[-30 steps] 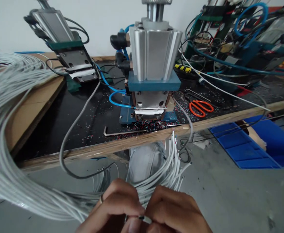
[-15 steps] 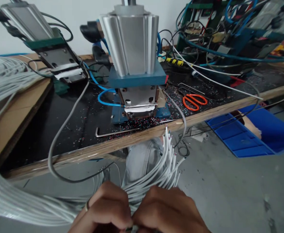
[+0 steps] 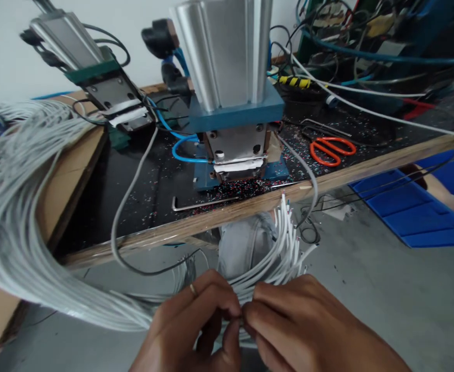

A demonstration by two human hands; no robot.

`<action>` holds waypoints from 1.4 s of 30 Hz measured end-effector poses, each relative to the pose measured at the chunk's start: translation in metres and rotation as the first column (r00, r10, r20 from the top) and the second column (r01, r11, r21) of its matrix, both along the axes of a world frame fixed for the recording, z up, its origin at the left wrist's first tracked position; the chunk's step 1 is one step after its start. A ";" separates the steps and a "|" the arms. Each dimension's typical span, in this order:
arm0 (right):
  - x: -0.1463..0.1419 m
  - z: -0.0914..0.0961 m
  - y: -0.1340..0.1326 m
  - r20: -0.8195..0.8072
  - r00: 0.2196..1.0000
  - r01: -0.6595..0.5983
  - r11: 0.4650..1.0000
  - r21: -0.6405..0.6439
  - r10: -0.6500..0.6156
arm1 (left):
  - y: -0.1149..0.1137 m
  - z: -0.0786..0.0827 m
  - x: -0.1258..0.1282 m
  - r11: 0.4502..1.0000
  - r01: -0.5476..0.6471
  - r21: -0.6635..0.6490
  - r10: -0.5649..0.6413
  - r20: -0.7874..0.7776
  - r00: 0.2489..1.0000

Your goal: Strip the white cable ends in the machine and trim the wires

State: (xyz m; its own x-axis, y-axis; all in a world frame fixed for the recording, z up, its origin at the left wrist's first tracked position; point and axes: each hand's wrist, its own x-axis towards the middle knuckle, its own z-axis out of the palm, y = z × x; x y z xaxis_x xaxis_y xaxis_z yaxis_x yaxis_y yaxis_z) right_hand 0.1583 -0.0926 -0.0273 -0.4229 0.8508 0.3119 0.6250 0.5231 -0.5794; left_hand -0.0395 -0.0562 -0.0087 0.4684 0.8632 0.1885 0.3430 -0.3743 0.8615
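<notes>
My left hand (image 3: pixel 199 323), with a ring on one finger, has thumb and forefinger pinched together at the lower middle. My right hand (image 3: pixel 300 323) is closed too, its fingertips meeting the left ones. Whatever small piece sits between the fingertips is mostly covered by them. Just behind and beneath both hands runs a thick bundle of grey-white cables (image 3: pixel 75 297), lying over my lap. Its cut ends (image 3: pixel 286 227), some showing coloured wire tips, fan out by the bench edge, above a grey trouser leg (image 3: pixel 246 245).
A pneumatic press (image 3: pixel 236 139) stands on the black bench (image 3: pixel 134 206), with a second press (image 3: pixel 112 95) behind left. On the bench lie a hex key (image 3: pixel 203 204), orange-handled scissors (image 3: pixel 331 150) and coloured scraps. A blue bin (image 3: pixel 412 212) is at right; cardboard (image 3: pixel 69 181) at left.
Both hands have come up and to the right in view, still fingertip to fingertip. The camera has shifted, so the bench and presses sit farther right.
</notes>
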 end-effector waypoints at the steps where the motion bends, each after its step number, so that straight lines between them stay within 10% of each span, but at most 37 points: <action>1: 0.000 0.001 -0.002 -0.012 1.000 0.015 0.999 -0.031 -0.015 | 0.001 0.001 -0.002 1.000 0.006 0.024 -0.006 -0.019 1.000; 7: 0.004 0.002 -0.010 -0.097 0.995 0.019 0.981 -0.192 -0.038 | 0.001 0.004 -0.001 0.999 0.053 0.010 -0.052 -0.099 0.994; 12: -0.002 0.003 -0.003 -0.339 0.934 -0.037 0.913 -0.407 -0.113 | 0.002 0.003 0.015 0.978 -0.139 -0.156 0.158 0.120 0.980; 19: -0.040 -0.027 -0.014 -0.672 0.361 -0.402 0.542 -0.738 -0.647 | -0.024 -0.041 0.040 0.817 -0.310 -0.486 0.549 0.493 0.675; 23: -0.053 -0.042 -0.019 -0.661 0.176 -0.446 0.539 -0.714 -0.730 | -0.038 -0.056 0.051 0.742 -0.238 -0.627 0.637 0.549 0.542; 33: -0.053 -0.046 -0.018 -0.670 0.121 -0.410 0.578 -0.706 -0.733 | -0.037 -0.049 0.058 0.746 -0.187 -0.639 0.630 0.586 0.510; 38: -0.052 -0.047 -0.018 -0.684 0.130 -0.441 0.576 -0.688 -0.718 | -0.037 -0.041 0.060 0.653 -0.245 -0.717 0.723 0.492 0.486; 42: -0.048 -0.037 -0.016 -0.669 0.209 -0.414 0.555 -0.721 -0.713 | -0.025 -0.031 0.048 0.743 -0.259 -0.617 0.596 0.431 0.678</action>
